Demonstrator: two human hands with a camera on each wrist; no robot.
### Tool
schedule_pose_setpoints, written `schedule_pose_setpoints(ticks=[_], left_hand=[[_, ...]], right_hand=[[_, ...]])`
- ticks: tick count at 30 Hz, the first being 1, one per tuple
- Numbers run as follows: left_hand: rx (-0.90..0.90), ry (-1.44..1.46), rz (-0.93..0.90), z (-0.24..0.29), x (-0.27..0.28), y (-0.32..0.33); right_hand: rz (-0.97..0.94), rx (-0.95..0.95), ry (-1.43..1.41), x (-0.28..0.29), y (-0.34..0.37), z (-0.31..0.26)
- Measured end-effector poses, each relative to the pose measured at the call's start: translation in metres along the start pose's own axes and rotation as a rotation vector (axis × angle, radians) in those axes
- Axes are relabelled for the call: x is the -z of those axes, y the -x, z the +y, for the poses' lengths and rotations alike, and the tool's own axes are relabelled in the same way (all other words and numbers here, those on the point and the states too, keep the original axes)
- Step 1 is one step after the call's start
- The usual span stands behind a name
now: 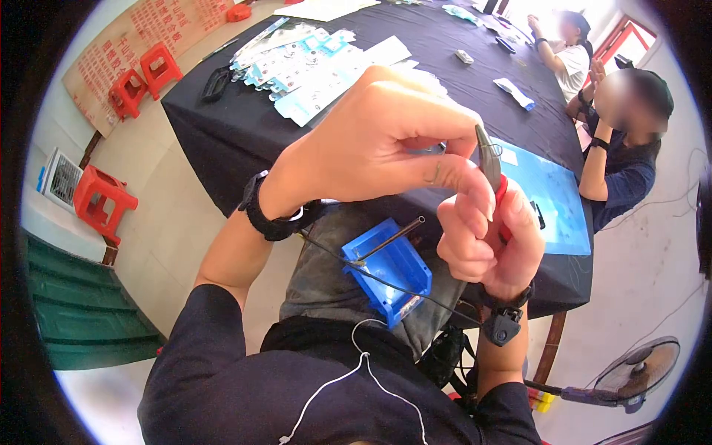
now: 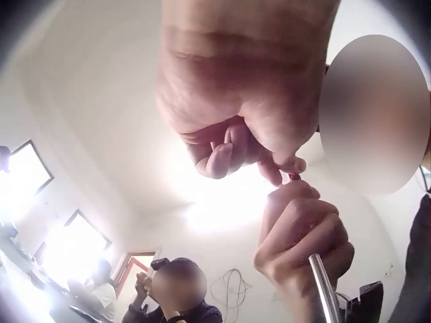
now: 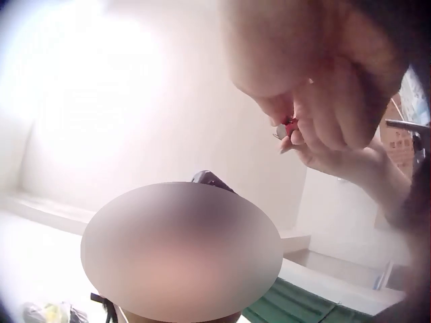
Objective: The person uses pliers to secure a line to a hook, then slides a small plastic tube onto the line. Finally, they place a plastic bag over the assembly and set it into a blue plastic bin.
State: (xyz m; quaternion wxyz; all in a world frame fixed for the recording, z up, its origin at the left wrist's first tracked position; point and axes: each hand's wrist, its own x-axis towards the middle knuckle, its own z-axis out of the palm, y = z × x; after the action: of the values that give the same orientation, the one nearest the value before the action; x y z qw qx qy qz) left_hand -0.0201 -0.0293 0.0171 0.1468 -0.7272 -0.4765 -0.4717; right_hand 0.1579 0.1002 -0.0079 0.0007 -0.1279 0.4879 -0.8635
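Observation:
My right hand (image 1: 493,241) grips small pliers (image 1: 486,154) with red handles, their grey jaws pointing up. A thin wire (image 1: 497,148) loops out beside the jaws, and its end also shows in the right wrist view. Across from it, my left hand (image 1: 378,141) is raised with curled fingers. Its thumb and index fingertip pinch close at the jaws, around the wire; the exact hold is partly hidden by the fingers. Below both hands, a blue plastic bin (image 1: 389,274) sits on the lap with a metal tube (image 1: 393,239) lying across it.
Black cloth covers the table (image 1: 445,41), with printed blue-white cards (image 1: 311,70) spread on it. A blue folder (image 1: 552,196) lies at the right edge. Two people sit further along. A black cable (image 1: 386,278) crosses the lap; a fan (image 1: 638,371) stands at right. Red stools (image 1: 104,202) stand left.

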Motion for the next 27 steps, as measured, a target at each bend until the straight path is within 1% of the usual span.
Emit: schedule_pose_setpoints(ticks=[1, 5, 7, 10, 11, 13, 17, 19, 22, 25, 27], left_hand=[[-0.04, 0.031, 0.022, -0.002, -0.001, 0.001], [-0.003, 0.036, -0.01, 0.0, -0.001, 0.002], [-0.045, -0.003, 0.009, -0.004, -0.003, 0.002], [-0.055, -0.085, -0.016, -0.005, -0.001, 0.003], [-0.054, -0.085, -0.015, -0.005, 0.0, 0.004], [-0.08, -0.179, -0.034, -0.004, 0.002, 0.004], [-0.095, -0.188, -0.007, -0.007, -0.001, 0.004], [-0.093, -0.164, 0.022, -0.01, -0.005, 0.005], [-0.135, -0.167, 0.033, -0.013, -0.01, 0.006], [-0.132, -0.133, 0.029, -0.011, -0.009, 0.005], [-0.127, -0.162, 0.041, -0.014, -0.01, 0.007]], right_hand=[[0.002, -0.01, -0.01, -0.001, 0.0, 0.0], [0.016, -0.04, -0.026, -0.004, 0.001, 0.002], [-0.012, -0.08, -0.123, -0.002, -0.001, 0.003], [-0.026, -0.116, -0.151, 0.001, 0.0, 0.001], [-0.027, -0.117, -0.152, 0.002, 0.0, 0.001], [-0.021, -0.106, -0.201, 0.002, 0.0, 0.002], [-0.049, -0.113, -0.226, 0.003, -0.002, 0.001], [-0.045, -0.095, -0.286, 0.001, -0.002, 0.003], [-0.045, -0.073, -0.311, 0.002, -0.002, 0.006], [-0.056, -0.047, -0.372, -0.001, -0.003, 0.011], [-0.04, -0.074, -0.4, -0.002, -0.001, 0.012]])
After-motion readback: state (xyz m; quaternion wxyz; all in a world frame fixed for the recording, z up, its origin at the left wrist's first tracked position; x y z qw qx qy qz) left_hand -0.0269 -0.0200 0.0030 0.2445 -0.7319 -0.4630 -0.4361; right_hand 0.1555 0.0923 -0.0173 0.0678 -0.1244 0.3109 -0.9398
